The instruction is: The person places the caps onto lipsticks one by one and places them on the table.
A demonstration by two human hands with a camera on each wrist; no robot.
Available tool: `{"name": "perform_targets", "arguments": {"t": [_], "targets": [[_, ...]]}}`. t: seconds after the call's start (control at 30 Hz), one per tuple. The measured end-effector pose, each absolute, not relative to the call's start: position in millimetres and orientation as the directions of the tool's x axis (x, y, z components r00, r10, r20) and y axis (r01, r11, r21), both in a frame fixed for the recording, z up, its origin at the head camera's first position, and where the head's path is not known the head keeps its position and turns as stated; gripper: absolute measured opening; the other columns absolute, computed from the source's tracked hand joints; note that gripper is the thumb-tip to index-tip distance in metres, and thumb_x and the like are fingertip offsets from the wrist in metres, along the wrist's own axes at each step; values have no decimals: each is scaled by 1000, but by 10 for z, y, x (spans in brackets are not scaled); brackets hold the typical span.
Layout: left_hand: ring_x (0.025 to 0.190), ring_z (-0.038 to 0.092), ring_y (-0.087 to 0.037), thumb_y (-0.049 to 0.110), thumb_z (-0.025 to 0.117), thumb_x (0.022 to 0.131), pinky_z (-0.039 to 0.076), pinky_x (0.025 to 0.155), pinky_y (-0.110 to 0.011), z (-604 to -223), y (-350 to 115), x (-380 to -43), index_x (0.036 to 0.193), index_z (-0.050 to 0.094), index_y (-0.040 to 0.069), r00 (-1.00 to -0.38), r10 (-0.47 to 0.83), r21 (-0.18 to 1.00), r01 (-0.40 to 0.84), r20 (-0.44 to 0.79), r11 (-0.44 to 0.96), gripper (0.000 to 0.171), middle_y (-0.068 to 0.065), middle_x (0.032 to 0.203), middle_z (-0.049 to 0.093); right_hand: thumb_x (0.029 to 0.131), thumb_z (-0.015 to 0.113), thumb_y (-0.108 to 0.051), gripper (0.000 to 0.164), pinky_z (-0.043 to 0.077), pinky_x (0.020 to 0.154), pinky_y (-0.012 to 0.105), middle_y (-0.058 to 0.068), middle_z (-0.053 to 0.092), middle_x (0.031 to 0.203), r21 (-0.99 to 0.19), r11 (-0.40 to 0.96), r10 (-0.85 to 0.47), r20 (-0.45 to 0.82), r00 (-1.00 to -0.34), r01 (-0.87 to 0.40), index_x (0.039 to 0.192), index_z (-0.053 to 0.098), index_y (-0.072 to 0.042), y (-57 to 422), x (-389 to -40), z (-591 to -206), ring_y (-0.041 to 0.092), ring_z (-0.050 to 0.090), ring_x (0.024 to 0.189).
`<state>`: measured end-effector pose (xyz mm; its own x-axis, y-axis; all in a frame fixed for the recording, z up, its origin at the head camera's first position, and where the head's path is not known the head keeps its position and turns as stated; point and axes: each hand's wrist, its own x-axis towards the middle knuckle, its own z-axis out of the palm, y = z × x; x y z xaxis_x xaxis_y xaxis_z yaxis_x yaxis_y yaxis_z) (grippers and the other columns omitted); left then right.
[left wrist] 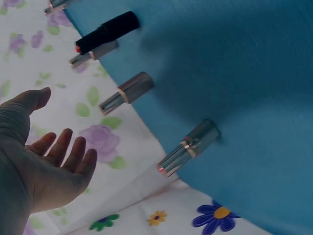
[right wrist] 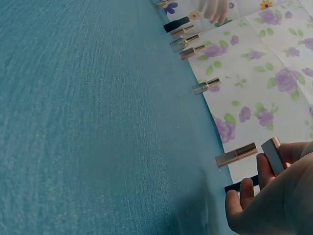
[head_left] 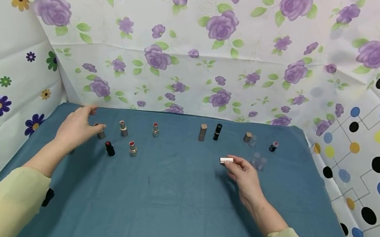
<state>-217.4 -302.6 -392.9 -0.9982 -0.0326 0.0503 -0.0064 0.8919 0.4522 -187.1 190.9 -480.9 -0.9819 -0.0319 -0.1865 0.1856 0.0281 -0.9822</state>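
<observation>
My left hand (head_left: 76, 127) hovers over the left end of the cloth, fingers spread, partly covering an uncapped lipstick (head_left: 101, 134). In the left wrist view that hand (left wrist: 54, 171) holds nothing, and the nearest uncapped lipsticks (left wrist: 190, 147) stand apart from it. Between thumb and fingers, my right hand (head_left: 244, 181) pinches a small, shiny rose-gold lipstick cap (head_left: 226, 160), raised above the cloth. The right wrist view shows this cap (right wrist: 274, 155) tilted, near a standing brown cap (right wrist: 236, 154). Around the left hand stand a black lipstick (head_left: 109, 148) and several metallic ones (head_left: 133, 149).
Toward the back right stand a tall brown cap (head_left: 202, 132), a black cap (head_left: 217, 132), a short brown cap (head_left: 247, 137) and a dark lipstick-like piece (head_left: 273, 146). Clear caps (head_left: 262, 164) stand behind the right hand. Patterned sheets (head_left: 188, 81) border the blue cloth (head_left: 160, 213).
</observation>
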Motion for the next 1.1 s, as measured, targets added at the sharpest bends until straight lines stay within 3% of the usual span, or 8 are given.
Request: {"name": "perform_targets", "arguments": {"t": [0.2, 0.33, 0.47, 0.6, 0.9, 1.1], "targets": [[128, 42, -55, 32, 68, 97, 40, 100, -66, -4056, -3083, -2331, 155, 25, -12, -989, -94, 473, -139, -118, 870, 84, -38, 147, 38, 101, 69, -32, 59, 42, 110, 48, 15, 58, 135, -983, 27, -30, -180, -983, 180, 146, 50, 1, 1930, -1877, -4806, 22, 60, 123], [128, 45, -52, 30, 68, 97, 39, 103, -65, -4136, -3122, -2405, 152, 29, -15, -971, -118, 501, -209, -208, 840, 81, -37, 142, 43, 100, 71, -32, 59, 43, 110, 48, 15, 60, 134, -984, 27, -25, -177, -984, 176, 146, 51, 1, 1936, -1873, -4795, 19, 61, 120], [96, 54, -39, 25, 68, 97, 45, 81, -53, -4229, -3137, -2445, 120, 57, -9, -961, -126, 510, -239, -246, 826, 43, -26, 111, 58, 100, 70, -30, 56, 44, 109, 48, 15, 60, 134, -983, 25, -29, -180, -983, 179, 145, 52, 0, 1933, -1864, -4789, 19, 62, 119], [78, 48, -26, 21, 68, 98, 39, 70, -43, -4303, -3122, -2462, 94, 62, 2, -954, -140, 504, -260, -264, 824, 20, -13, 93, 58, 100, 70, -29, 54, 44, 108, 48, 15, 60, 134, -982, 26, -30, -189, -981, 189, 144, 53, -1, 1934, -1854, -4791, 23, 62, 121], [71, 47, -24, 21, 64, 102, 38, 67, -41, -4367, -3117, -2467, 86, 61, 5, -949, -168, 490, -284, -266, 824, 23, -8, 82, 54, 100, 71, -30, 54, 45, 108, 49, 14, 62, 129, -981, 26, -24, -193, -981, 192, 143, 55, -3, 1920, -1847, -4801, 35, 57, 128], [63, 48, -21, 23, 64, 100, 39, 62, -39, -4327, -3143, -2448, 82, 66, 5, -968, -160, 502, -236, -191, 832, 26, -8, 82, 62, 99, 71, -30, 54, 45, 108, 49, 15, 62, 129, -981, 31, -20, -192, -981, 192, 143, 55, -3, 1928, -1840, -4813, 37, 56, 128]]}}
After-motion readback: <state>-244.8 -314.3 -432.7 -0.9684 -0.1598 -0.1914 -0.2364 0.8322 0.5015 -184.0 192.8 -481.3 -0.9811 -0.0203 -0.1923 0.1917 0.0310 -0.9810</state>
